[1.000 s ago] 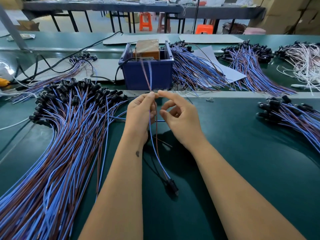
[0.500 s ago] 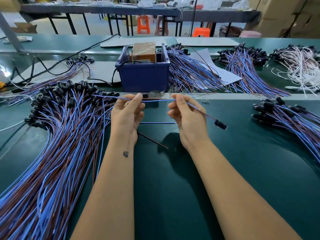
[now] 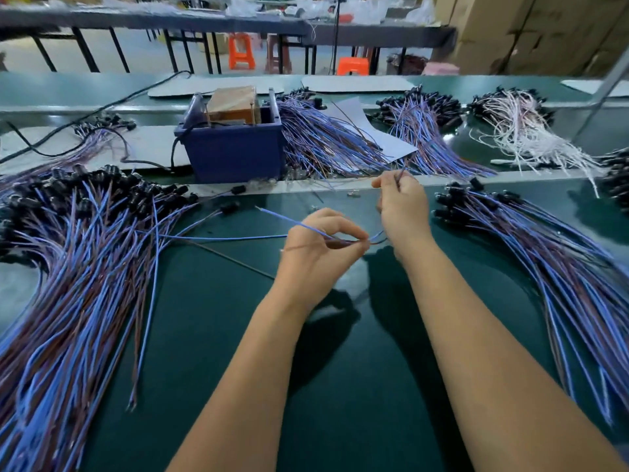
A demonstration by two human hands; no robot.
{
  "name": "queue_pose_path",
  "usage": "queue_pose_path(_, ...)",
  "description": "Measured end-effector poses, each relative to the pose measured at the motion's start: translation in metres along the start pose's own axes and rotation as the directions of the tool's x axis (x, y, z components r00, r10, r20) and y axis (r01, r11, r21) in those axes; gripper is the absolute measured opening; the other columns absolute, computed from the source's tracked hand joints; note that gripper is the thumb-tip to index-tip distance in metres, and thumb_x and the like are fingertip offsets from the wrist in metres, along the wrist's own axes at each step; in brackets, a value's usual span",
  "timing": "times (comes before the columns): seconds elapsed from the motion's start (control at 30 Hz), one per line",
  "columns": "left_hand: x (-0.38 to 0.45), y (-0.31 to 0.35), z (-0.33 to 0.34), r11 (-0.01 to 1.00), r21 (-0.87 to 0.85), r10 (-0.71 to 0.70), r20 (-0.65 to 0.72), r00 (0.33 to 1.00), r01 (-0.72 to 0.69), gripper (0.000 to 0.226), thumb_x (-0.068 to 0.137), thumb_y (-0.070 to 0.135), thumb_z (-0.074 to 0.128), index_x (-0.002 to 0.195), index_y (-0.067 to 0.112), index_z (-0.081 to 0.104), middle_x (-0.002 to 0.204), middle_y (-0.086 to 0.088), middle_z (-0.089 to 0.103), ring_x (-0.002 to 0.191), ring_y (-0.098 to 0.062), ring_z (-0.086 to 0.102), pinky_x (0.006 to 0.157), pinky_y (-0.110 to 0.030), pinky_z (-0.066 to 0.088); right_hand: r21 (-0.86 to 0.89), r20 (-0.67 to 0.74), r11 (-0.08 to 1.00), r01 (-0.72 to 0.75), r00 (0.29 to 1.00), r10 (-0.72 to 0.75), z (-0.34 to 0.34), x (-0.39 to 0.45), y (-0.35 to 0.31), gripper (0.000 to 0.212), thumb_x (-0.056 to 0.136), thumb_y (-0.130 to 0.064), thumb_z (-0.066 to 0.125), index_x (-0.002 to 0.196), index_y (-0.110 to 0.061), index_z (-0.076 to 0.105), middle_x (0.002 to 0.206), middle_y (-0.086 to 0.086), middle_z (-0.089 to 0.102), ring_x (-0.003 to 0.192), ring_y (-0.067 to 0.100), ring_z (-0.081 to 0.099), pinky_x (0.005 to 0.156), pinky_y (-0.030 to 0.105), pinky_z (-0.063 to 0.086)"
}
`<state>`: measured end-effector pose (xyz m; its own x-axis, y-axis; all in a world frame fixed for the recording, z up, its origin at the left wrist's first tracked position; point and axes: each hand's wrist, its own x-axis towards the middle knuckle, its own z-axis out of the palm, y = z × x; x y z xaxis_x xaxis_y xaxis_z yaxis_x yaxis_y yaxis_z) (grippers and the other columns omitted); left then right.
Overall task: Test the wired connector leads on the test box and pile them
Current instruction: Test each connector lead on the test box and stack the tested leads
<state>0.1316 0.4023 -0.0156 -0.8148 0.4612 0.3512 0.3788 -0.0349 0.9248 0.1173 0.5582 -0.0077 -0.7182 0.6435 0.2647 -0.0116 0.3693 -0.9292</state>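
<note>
- Your left hand (image 3: 321, 245) pinches a blue-and-brown lead (image 3: 292, 226) between thumb and fingertips, low over the green mat (image 3: 357, 369); the wire's bare end juts up and to the left of the hand, apart from the mat.
- Your right hand (image 3: 403, 207) is curled round the far part of the same lead, gripping it near the front edge of the pale strip; a thin dark stub sticks up above the fingers; whether that is the connector I cannot tell, it is blurred.
- The blue test box (image 3: 235, 149) sits beyond your hands, to the left of the right hand, with a brown block in its top and a black cable (image 3: 102, 107) running off to the left.
- A large pile of leads (image 3: 85, 267) fans out on your left, black connectors at its far end; a second pile (image 3: 544, 253) lies on your right, just beside the right hand.
- More bundles lie behind the box, and a white bundle (image 3: 524, 137) far right.
</note>
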Motion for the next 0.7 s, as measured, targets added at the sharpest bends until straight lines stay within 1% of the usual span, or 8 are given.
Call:
queue_pose_path(0.1,-0.011,0.008,0.044,0.973,0.071,0.206,0.165,0.965,-0.220,0.013,0.077,-0.012,0.073,0.082,0.001,0.075,0.091,-0.011,0.066,0.071,-0.010,0.062,0.068,-0.017,0.049,-0.447,0.075,0.890,0.090,0.995,-0.063,-0.047,0.015,0.004,0.031,0.101,-0.032,0.042,0.088,-0.008,0.056,0.071,0.002,0.052,0.073,0.027,0.050,0.062,0.035,0.031)
queue_pose_path(0.17,-0.019,0.011,0.073,0.966,0.062,0.229,0.246,0.942,-0.251,0.015,0.077,-0.012,0.071,0.084,0.001,0.076,0.093,-0.012,0.068,0.073,-0.017,0.065,0.070,-0.023,0.053,-0.638,0.113,0.758,0.138,0.990,-0.086,-0.082,0.022,0.004,0.033,0.100,-0.036,0.042,0.092,-0.010,0.060,0.080,0.005,0.059,0.080,0.030,0.054,0.063,0.036,0.035)
queue_pose_path(0.23,-0.026,0.014,0.097,0.968,0.031,0.229,0.281,0.932,-0.247,0.017,0.079,-0.011,0.068,0.089,0.001,0.076,0.097,-0.011,0.070,0.077,-0.022,0.068,0.074,-0.027,0.056,-0.748,0.128,0.640,0.172,0.985,-0.116,-0.114,0.025,0.003,0.032,0.100,-0.041,0.042,0.096,-0.019,0.065,0.087,0.002,0.062,0.087,0.030,0.057,0.064,0.035,0.037)
queue_pose_path(0.3,-0.031,0.017,0.115,0.968,0.006,0.239,0.303,0.923,-0.252,0.020,0.082,-0.004,0.065,0.096,0.006,0.076,0.100,-0.007,0.072,0.080,-0.023,0.069,0.077,-0.032,0.057,-0.822,0.135,0.538,0.186,0.982,-0.133,-0.142,0.028,0.003,0.029,0.100,-0.045,0.043,0.095,-0.026,0.065,0.090,0.001,0.064,0.091,0.030,0.059,0.063,0.034,0.036)
queue_pose_path(0.4,-0.036,0.015,0.125,0.981,0.037,0.155,0.443,0.883,-0.191,0.042,0.082,0.000,0.056,0.114,0.022,0.072,0.102,0.004,0.072,0.084,-0.008,0.066,0.081,-0.025,0.055,-0.915,0.161,0.362,0.179,0.984,-0.080,-0.168,0.034,0.010,0.028,0.100,-0.044,0.043,0.094,-0.025,0.063,0.098,0.002,0.066,0.092,0.029,0.058,0.064,0.033,0.037)
queue_pose_path(0.5,-0.041,0.006,0.124,0.987,0.088,0.062,0.547,0.835,-0.131,0.058,0.084,-0.008,0.050,0.128,0.028,0.064,0.116,0.003,0.070,0.102,-0.007,0.063,0.093,-0.024,0.051,-0.944,0.175,0.290,0.160,0.984,0.027,-0.176,0.033,0.023,0.023,0.100,-0.041,0.044,0.107,-0.029,0.062,0.114,0.004,0.065,0.105,0.028,0.058,0.072,0.033,0.039)
queue_pose_path(0.6,-0.041,0.002,0.120,0.999,0.034,0.008,0.473,0.881,-0.027,0.046,0.086,-0.004,0.054,0.119,0.025,0.068,0.105,0.006,0.071,0.095,-0.006,0.066,0.092,-0.022,0.052,-0.954,0.146,0.263,0.146,0.989,-0.020,-0.170,0.031,0.035,0.023,0.103,-0.031,0.040,0.116,-0.019,0.056,0.116,0.012,0.063,0.104,0.034,0.057,0.072,0.035,0.038)
queue_pose_path(0.7,-0.037,0.002,0.115,0.996,-0.017,-0.078,0.368,0.927,0.090,0.032,0.086,0.011,0.057,0.097,0.038,0.069,0.088,0.015,0.071,0.083,-0.003,0.066,0.078,-0.014,0.051,-0.973,0.053,0.216,0.082,0.989,-0.137,-0.158,0.027,0.036,0.025,0.097,-0.024,0.047,0.115,-0.010,0.053,0.114,0.018,0.059,0.103,0.037,0.053,0.080,0.041,0.041)
